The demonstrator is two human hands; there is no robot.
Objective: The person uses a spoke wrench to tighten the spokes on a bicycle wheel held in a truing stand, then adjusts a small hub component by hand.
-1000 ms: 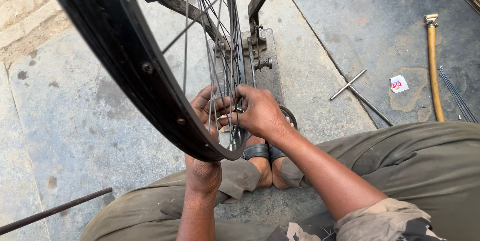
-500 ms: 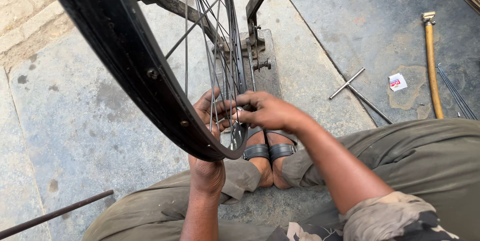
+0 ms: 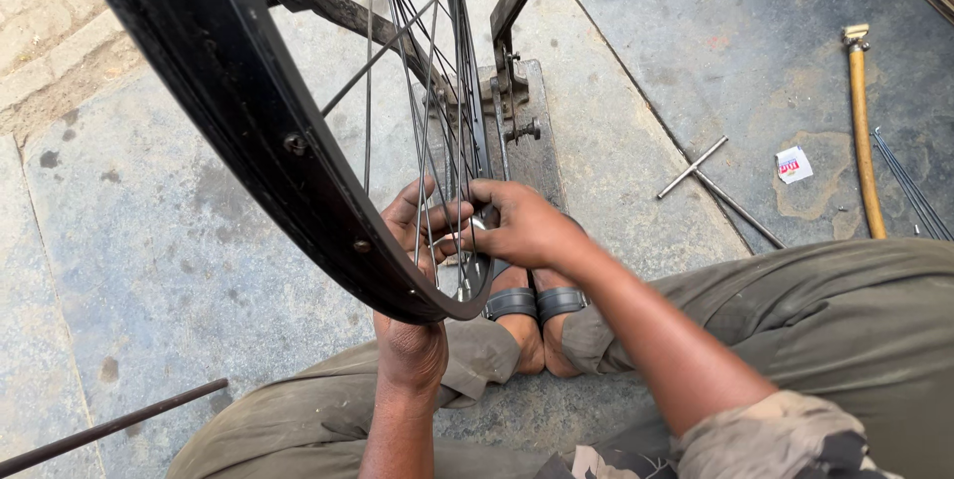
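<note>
Wheel: a black bicycle rim (image 3: 248, 131) with thin wire spokes (image 3: 427, 121) stands upright in a metal stand (image 3: 517, 101), its lowest arc just below both sets of fingers.
Left hand (image 3: 412, 270): reaches up behind the rim, fingers curled among the spokes, tips pressed toward the other hand.
Right hand (image 3: 522, 226): comes from the opposite side, thumb and fingers pinching something small at the spokes; what it is cannot be told.
Beyond the fingers: a cross-shaped wrench (image 3: 711, 181), a yellow-handled tool (image 3: 863, 131).
Beneath the fingers: sandalled feet (image 3: 537, 315) on stone paving (image 3: 159, 260).
</note>
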